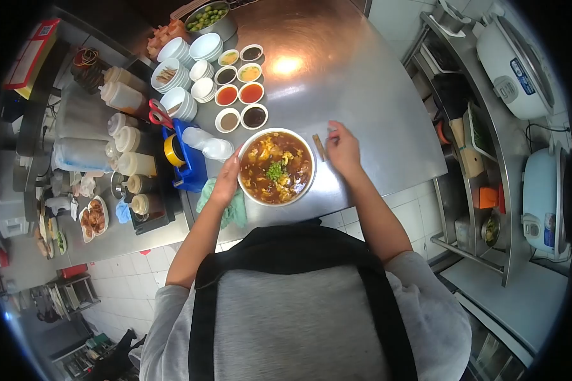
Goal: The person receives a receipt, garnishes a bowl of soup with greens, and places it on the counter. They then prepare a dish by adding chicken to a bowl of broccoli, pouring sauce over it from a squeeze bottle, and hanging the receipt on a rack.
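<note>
A white bowl (277,166) of brown soup, with egg-like pieces and chopped green onion in the middle, stands on the steel table. My left hand (226,180) rests against the bowl's left side, fingers stretched along the rim and not wrapped round it. To the right of the bowl, my right hand (344,149) hovers over the table with loosely bent fingers, nothing visible in it. A small brown strip (319,148) lies between the bowl and my right hand.
Small sauce cups (251,93) and stacked white bowls (205,47) stand behind the bowl. At left are a blue holder (190,166) with tape, a green cloth (234,206) and squeeze bottles (135,164). Shelving (499,184) with rice cookers (511,70) is at right.
</note>
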`<state>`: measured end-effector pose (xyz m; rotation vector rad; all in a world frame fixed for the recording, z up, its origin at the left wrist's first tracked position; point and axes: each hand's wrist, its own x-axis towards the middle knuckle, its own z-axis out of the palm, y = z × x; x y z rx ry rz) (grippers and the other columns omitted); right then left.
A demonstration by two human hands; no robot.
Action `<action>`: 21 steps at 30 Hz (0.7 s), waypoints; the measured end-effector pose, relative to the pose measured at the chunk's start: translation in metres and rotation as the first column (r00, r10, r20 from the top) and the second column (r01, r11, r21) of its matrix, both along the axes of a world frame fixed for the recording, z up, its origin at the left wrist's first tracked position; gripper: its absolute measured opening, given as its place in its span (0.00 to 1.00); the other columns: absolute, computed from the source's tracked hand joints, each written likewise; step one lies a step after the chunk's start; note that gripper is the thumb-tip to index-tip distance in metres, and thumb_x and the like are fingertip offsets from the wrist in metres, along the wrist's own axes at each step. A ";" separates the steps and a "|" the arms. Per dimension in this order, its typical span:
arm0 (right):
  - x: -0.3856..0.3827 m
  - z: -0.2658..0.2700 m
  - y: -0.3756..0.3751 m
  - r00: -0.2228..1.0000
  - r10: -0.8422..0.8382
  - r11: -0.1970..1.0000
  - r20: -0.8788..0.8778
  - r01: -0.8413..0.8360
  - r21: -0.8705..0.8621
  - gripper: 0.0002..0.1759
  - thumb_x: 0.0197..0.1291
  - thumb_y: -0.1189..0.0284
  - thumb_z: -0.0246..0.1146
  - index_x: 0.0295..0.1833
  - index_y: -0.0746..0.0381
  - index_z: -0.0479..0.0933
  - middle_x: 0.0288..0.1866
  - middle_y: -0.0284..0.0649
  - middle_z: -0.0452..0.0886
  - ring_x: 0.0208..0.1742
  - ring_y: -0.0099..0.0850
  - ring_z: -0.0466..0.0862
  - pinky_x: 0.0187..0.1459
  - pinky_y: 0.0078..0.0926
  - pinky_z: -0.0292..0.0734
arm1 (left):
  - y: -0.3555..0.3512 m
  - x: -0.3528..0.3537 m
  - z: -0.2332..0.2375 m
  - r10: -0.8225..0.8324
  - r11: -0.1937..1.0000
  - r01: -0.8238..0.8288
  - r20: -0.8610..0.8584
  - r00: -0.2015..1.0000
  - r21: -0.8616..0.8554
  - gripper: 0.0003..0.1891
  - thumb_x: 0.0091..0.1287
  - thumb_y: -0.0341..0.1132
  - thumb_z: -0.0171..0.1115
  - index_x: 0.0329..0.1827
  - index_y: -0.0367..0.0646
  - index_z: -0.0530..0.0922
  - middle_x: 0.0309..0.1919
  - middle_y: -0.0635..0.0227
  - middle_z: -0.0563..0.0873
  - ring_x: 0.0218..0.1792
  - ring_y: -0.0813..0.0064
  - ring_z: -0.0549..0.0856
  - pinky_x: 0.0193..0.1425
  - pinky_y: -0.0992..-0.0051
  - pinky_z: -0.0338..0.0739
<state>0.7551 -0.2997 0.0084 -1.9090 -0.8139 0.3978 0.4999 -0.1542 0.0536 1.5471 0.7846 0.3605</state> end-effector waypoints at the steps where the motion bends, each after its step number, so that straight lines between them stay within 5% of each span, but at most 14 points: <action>1: 0.009 -0.006 -0.004 1.000 -0.025 0.999 0.015 0.024 0.042 0.18 0.51 0.73 0.61 0.50 0.58 0.76 0.36 0.45 0.80 0.36 0.39 0.81 0.40 0.31 0.76 | 0.000 0.000 0.001 -0.004 1.000 0.004 0.000 1.000 0.006 0.26 0.74 0.46 0.36 0.69 0.40 0.60 0.62 0.63 0.70 0.63 0.73 0.68 0.68 0.73 0.57; 3: 0.018 -0.006 -0.014 1.000 -0.028 0.996 0.013 0.027 0.085 0.18 0.50 0.72 0.62 0.50 0.59 0.75 0.37 0.44 0.77 0.39 0.40 0.80 0.42 0.33 0.75 | -0.001 0.001 0.003 -0.014 1.000 0.014 0.003 1.000 0.019 0.26 0.74 0.47 0.36 0.69 0.40 0.60 0.62 0.63 0.70 0.63 0.73 0.67 0.68 0.73 0.57; 9: -0.001 0.016 -0.034 0.881 0.030 0.966 0.472 0.097 -0.242 0.17 0.48 0.68 0.65 0.44 0.61 0.77 0.36 0.44 0.77 0.39 0.40 0.80 0.44 0.36 0.74 | -0.003 0.001 0.006 0.021 0.999 -0.020 -0.038 0.999 0.029 0.27 0.73 0.50 0.38 0.69 0.43 0.60 0.62 0.64 0.71 0.63 0.74 0.68 0.67 0.74 0.59; 12: 0.017 0.008 -0.031 0.983 -0.014 0.983 0.183 0.047 -0.177 0.15 0.46 0.69 0.67 0.41 0.62 0.78 0.32 0.42 0.78 0.35 0.35 0.80 0.39 0.33 0.75 | -0.008 0.001 0.018 0.061 0.989 -0.070 -0.073 0.995 -0.131 0.27 0.73 0.51 0.39 0.70 0.46 0.60 0.62 0.66 0.70 0.62 0.75 0.68 0.65 0.74 0.62; 15: 0.030 0.015 -0.036 0.973 0.008 1.000 -0.232 -0.006 0.007 0.13 0.47 0.72 0.67 0.40 0.65 0.79 0.28 0.39 0.79 0.30 0.28 0.80 0.33 0.28 0.75 | -0.012 0.003 0.027 0.079 0.992 -0.093 -0.164 0.983 -0.082 0.28 0.72 0.52 0.40 0.70 0.48 0.60 0.62 0.68 0.70 0.61 0.75 0.69 0.63 0.74 0.65; 18: 0.038 0.016 -0.033 0.976 0.001 0.992 -0.216 0.027 0.126 0.11 0.50 0.76 0.65 0.39 0.68 0.79 0.26 0.38 0.79 0.24 0.23 0.78 0.27 0.22 0.74 | -0.003 -0.002 0.010 0.073 0.996 -0.081 -0.167 0.983 -0.041 0.28 0.72 0.53 0.41 0.70 0.49 0.60 0.62 0.68 0.70 0.61 0.74 0.69 0.62 0.74 0.66; 21: 0.039 0.029 -0.032 0.924 0.080 0.997 -0.374 -0.075 0.028 0.10 0.51 0.79 0.64 0.41 0.69 0.78 0.26 0.38 0.79 0.22 0.22 0.78 0.25 0.19 0.74 | -0.003 -0.002 0.010 0.064 0.997 -0.069 -0.128 0.990 -0.036 0.28 0.71 0.53 0.41 0.70 0.49 0.60 0.62 0.68 0.70 0.61 0.74 0.70 0.61 0.75 0.67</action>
